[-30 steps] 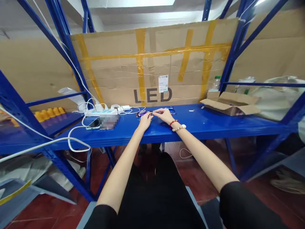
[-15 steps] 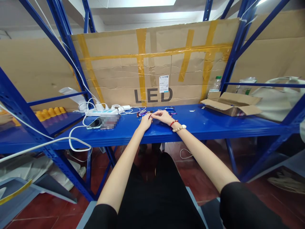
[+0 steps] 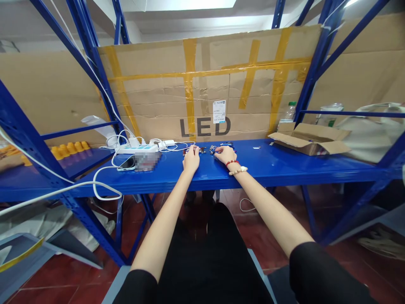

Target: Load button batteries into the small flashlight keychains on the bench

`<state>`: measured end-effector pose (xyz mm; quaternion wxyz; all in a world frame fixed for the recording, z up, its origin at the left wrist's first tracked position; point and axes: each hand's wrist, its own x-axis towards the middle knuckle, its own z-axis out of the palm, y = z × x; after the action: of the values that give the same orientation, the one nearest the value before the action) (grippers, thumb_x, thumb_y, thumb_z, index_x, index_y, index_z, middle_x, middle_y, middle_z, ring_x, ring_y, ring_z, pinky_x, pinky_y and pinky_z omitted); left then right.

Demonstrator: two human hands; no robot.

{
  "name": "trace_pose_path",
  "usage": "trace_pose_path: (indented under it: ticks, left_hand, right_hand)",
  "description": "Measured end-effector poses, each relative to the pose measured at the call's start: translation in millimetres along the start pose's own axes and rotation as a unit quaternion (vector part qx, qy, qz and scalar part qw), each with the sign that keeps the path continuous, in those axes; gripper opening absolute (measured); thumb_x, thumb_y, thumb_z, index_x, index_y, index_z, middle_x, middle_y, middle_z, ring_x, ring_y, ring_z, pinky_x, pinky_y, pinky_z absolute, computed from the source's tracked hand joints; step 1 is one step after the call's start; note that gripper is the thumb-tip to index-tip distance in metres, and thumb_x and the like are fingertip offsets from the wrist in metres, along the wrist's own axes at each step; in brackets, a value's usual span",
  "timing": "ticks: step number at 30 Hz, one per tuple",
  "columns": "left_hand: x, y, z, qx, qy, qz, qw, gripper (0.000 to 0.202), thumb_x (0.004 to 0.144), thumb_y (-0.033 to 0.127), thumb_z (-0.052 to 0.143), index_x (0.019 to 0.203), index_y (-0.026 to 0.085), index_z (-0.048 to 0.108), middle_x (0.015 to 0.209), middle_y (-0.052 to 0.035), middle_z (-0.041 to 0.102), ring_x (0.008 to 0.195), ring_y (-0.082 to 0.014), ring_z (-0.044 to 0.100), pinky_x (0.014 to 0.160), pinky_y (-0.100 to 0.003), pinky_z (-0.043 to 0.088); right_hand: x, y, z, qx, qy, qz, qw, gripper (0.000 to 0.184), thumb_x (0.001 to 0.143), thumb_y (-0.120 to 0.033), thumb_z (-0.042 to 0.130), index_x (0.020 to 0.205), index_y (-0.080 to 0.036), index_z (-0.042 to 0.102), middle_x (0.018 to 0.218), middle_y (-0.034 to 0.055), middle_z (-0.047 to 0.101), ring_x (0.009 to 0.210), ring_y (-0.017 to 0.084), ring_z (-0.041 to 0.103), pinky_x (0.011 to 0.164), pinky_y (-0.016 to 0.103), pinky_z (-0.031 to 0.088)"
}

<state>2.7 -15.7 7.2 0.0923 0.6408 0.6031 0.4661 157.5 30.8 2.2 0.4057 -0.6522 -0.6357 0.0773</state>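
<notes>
Blue metal table [image 3: 253,165] carries the work, and from where I stand the person's two hands are apart from each other, low over it. Left hand [image 3: 191,159] is at small dark-red pcs [image 3: 203,150]; right hand [image 3: 225,154] is at small shiny blue pcs [image 3: 229,145]. Whether either one is pinching smth, I cannot tell, b/c the fingers hide it. Both groups lie on the tabletop, btwn the person and the cardboard panel [image 3: 155,105] marked LED. In my opinion, pcs so tiny may slip from fingertips, or the wrist w/ bead bracelet [image 3: 238,170] may sweep some aside, b/c they look loose. Also, white cable [image 3: 106,172] loops past the front edge; if an arm catches it, power strip [image 3: 137,149] could be dragged against phone [image 3: 126,164] just beside it.
</notes>
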Motion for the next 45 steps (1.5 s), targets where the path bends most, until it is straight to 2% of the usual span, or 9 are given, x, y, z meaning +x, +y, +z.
trace_pose_path:
  ticks: [5,11,15,20,26,29,34,40,45]
  left_hand:
    - [-1.0,1.1,0.1,0.002,-0.002,-0.012,1.000,0.028,0.089,0.042,0.029,0.094,0.027,0.051,0.088,-0.0030,0.063,0.087,-0.0221,0.058,0.079,-0.039,0.042]
    - [-0.1,0.2,-0.3,0.000,0.012,-0.027,1.000,0.027,0.089,0.041,0.029,0.094,0.026,0.051,0.085,-0.0043,0.064,0.087,-0.0242,0.057,0.078,-0.041,0.042]
    - [1.3,-1.7,-0.2,-0.006,0.022,-0.026,0.999,0.027,0.089,0.039,0.029,0.095,0.025,0.051,0.082,-0.0059,0.063,0.083,-0.0239,0.057,0.075,-0.039,0.042]
    - [4.0,-4.3,2.6,-0.020,-0.003,0.037,0.999,0.023,0.089,0.036,0.035,0.093,0.024,0.054,0.082,-0.0025,0.063,0.079,-0.0189,0.057,0.073,-0.031,0.042]
    - [9.9,-7.7,9.8,-0.022,-0.049,0.137,0.989,0.012,0.082,0.024,0.050,0.082,0.018,0.061,0.088,-0.0036,0.062,0.088,-0.0165,0.054,0.084,-0.027,0.040]
    - [11.0,-8.3,10.9,-0.020,-0.066,0.165,0.984,0.011,0.081,0.019,0.052,0.081,0.017,0.062,0.087,-0.0036,0.063,0.088,-0.0161,0.054,0.085,-0.027,0.040]
    - [11.6,-9.6,11.0,-0.014,-0.082,0.181,0.980,0.011,0.080,0.017,0.053,0.083,0.017,0.064,0.087,-0.0037,0.064,0.091,-0.0164,0.054,0.087,-0.028,0.040]
    - [15.5,-18.4,15.8,0.001,-0.082,0.160,0.984,0.014,0.080,0.022,0.052,0.083,0.016,0.064,0.088,-0.0060,0.063,0.086,-0.0186,0.056,0.084,-0.033,0.043]
    - [17.9,-22.3,18.5,0.001,-0.083,0.155,0.984,0.015,0.080,0.021,0.052,0.086,0.017,0.065,0.092,-0.0061,0.064,0.090,-0.0189,0.056,0.086,-0.033,0.042]
  right_hand:
    - [0.8,0.1,1.4,-0.037,-0.016,-0.006,0.999,0.023,0.061,-0.025,0.068,0.084,-0.024,0.069,0.087,0.0002,0.067,0.089,0.018,0.061,0.079,0.027,0.046]
    - [3.6,3.5,5.1,-0.033,-0.032,-0.039,0.998,0.018,0.065,-0.015,0.064,0.082,-0.019,0.069,0.079,0.0031,0.068,0.080,0.014,0.063,0.075,0.022,0.047]
    - [6.0,7.1,7.8,-0.021,-0.036,-0.064,0.997,0.014,0.069,-0.015,0.064,0.083,-0.014,0.067,0.080,0.0056,0.067,0.078,0.014,0.063,0.075,0.027,0.049]
    - [8.3,10.7,9.7,-0.019,-0.035,-0.085,0.996,0.012,0.070,-0.016,0.065,0.082,-0.014,0.067,0.080,0.0066,0.067,0.077,0.015,0.063,0.074,0.028,0.050]
    - [7.6,10.1,8.6,-0.008,-0.028,-0.085,0.996,0.013,0.068,-0.016,0.067,0.080,-0.019,0.069,0.080,0.0050,0.068,0.079,0.017,0.063,0.073,0.028,0.049]
    - [7.8,11.4,8.8,0.007,-0.026,-0.070,0.997,0.013,0.066,-0.017,0.069,0.079,-0.019,0.069,0.077,0.0049,0.068,0.078,0.019,0.063,0.071,0.029,0.049]
    - [6.9,12.1,7.9,0.045,-0.023,-0.072,0.996,0.004,0.062,-0.019,0.071,0.065,-0.017,0.069,0.068,0.0072,0.067,0.075,0.021,0.064,0.072,0.030,0.049]
    - [-1.1,-4.6,4.8,0.179,-0.079,-0.198,0.960,0.012,0.072,-0.024,0.063,0.079,-0.017,0.070,0.084,0.0029,0.069,0.079,0.015,0.064,0.076,0.022,0.049]
    - [-1.6,-10.1,4.2,0.253,-0.075,-0.233,0.936,0.020,0.075,-0.026,0.059,0.086,-0.014,0.069,0.090,0.0060,0.068,0.084,0.016,0.063,0.080,0.026,0.049]
